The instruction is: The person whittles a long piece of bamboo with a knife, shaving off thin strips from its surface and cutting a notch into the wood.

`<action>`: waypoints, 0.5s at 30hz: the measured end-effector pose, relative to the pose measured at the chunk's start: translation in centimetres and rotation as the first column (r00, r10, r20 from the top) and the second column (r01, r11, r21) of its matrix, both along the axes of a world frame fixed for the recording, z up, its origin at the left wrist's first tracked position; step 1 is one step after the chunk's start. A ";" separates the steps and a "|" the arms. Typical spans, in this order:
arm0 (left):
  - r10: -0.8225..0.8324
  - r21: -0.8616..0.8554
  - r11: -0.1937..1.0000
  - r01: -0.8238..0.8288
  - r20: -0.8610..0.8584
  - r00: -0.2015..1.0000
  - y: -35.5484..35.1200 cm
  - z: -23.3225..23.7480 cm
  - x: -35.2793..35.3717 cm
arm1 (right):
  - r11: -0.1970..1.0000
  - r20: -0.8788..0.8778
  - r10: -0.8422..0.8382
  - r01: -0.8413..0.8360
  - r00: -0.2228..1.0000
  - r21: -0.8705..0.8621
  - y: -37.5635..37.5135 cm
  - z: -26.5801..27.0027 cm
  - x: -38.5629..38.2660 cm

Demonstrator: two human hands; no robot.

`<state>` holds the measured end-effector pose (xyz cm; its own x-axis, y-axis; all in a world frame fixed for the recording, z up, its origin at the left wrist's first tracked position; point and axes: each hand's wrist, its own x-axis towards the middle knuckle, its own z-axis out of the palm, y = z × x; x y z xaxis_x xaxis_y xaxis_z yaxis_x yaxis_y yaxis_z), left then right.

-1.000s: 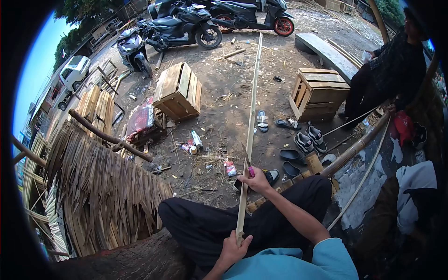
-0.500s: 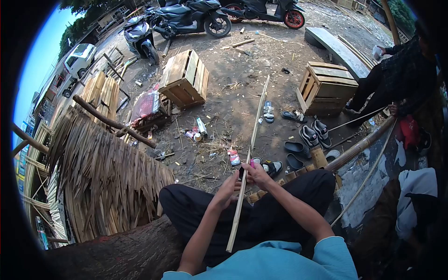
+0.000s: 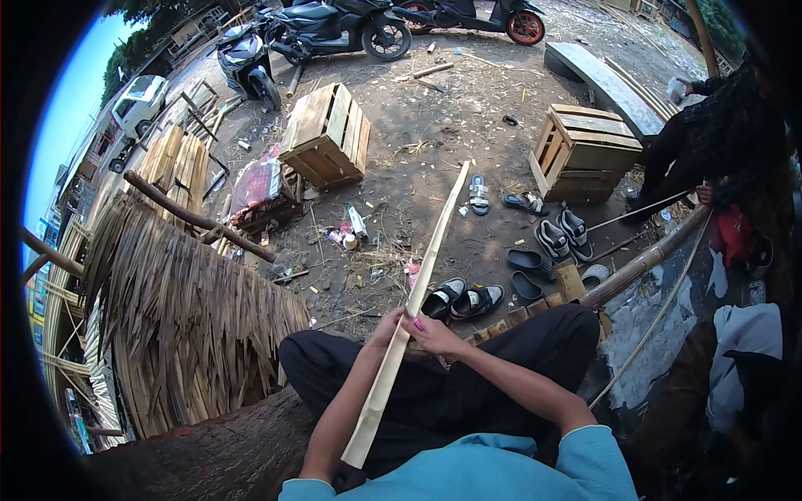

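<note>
A long, pale split bamboo strip (image 3: 394, 367) runs from near my lap up past my knees, its broad face showing. Around it, midway along, my left hand (image 3: 386, 328) is closed. Right beside, my right hand (image 3: 434, 336) is closed at the strip's edge, with a small pink-handled tool (image 3: 418, 324) in its fingers. What sort of tool it is stays hidden by the hand. The two hands are almost touching. My crossed legs in dark trousers (image 3: 518, 359) lie beneath them.
Sneakers (image 3: 476, 301), sandals (image 3: 478, 194) and clogs (image 3: 526, 286) lie on the ground ahead. Two wooden crates (image 3: 330, 138) stand farther off. Thatch (image 3: 184, 309) is at left. A bamboo pole (image 3: 643, 259) crosses at right, near another person (image 3: 710, 142).
Both hands have moved down and to the left, closer together. The strip has slid back towards me, its far end lower in view, and its broad face has turned up.
</note>
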<state>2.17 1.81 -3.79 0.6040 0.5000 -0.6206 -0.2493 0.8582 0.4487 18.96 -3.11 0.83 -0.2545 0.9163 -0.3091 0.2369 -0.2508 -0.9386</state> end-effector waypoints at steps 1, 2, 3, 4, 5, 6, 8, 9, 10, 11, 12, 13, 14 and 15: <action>-0.009 -0.015 1.000 0.008 -0.059 0.998 -0.7 4.1 0.7 | 0.995 0.083 0.097 -0.095 0.992 -0.033 0.3 0.9 0.4; -0.016 -0.030 0.999 0.013 -0.118 0.993 -1.5 8.7 1.5 | 0.980 0.161 0.197 -0.187 0.967 -0.072 1.1 2.1 1.0; -0.018 -0.052 0.999 0.014 -0.068 0.998 -1.8 8.8 1.4 | 0.954 0.233 0.298 -0.277 0.926 -0.119 1.6 3.0 1.4; -0.016 -0.078 0.997 0.014 -0.020 1.000 -2.3 8.8 1.1 | 0.954 0.349 0.297 -0.288 0.889 -0.081 1.5 3.6 1.9; -0.011 -0.105 0.994 0.014 0.029 1.000 -3.0 8.9 0.7 | 0.952 0.458 0.290 -0.304 0.840 -0.045 1.3 4.0 2.5; -0.050 -0.116 0.992 0.046 -0.025 0.998 -3.8 9.0 0.7 | 0.946 0.564 0.272 -0.325 0.780 -0.008 1.2 4.5 3.1; -0.035 -0.158 0.986 0.045 0.064 0.997 -4.8 3.7 -1.5 | 0.902 0.655 0.324 -0.432 0.683 0.003 1.1 5.0 3.6; -0.004 -0.210 0.977 0.019 0.071 0.997 -4.9 4.0 -1.4 | 0.880 0.682 0.335 -0.475 0.650 0.021 1.0 5.0 3.7; 0.029 -0.260 0.966 -0.007 0.078 0.997 -4.7 4.3 -1.2 | 0.854 0.710 0.342 -0.519 0.616 0.039 0.9 4.9 3.7; 0.064 -0.312 0.950 -0.035 0.086 0.994 -4.7 4.7 -0.8 | 0.842 0.700 0.305 -0.527 0.645 0.119 0.6 4.0 3.6; 0.022 -0.247 0.969 -0.016 0.022 1.000 -5.1 5.0 -0.5 | 0.834 0.714 0.306 -0.539 0.630 0.119 0.6 3.6 3.4; -0.017 -0.183 0.983 0.008 -0.046 0.999 -5.5 5.4 -0.1 | 0.826 0.728 0.305 -0.551 0.614 0.118 0.5 3.3 3.2; -0.052 -0.119 0.992 0.038 -0.115 0.992 -5.9 5.7 0.4 | 0.819 0.741 0.303 -0.562 0.599 0.119 0.5 3.0 3.1; -0.099 -0.082 0.993 0.083 -0.204 0.974 -6.3 5.9 1.0 | 0.800 0.773 0.286 -0.585 0.567 0.133 0.5 2.8 3.1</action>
<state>3.13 -4.48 2.11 0.4989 0.3982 -0.7698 -0.0765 0.9050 0.4186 22.06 -2.65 3.64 -0.5008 0.8235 -0.2664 0.8255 0.3619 -0.4331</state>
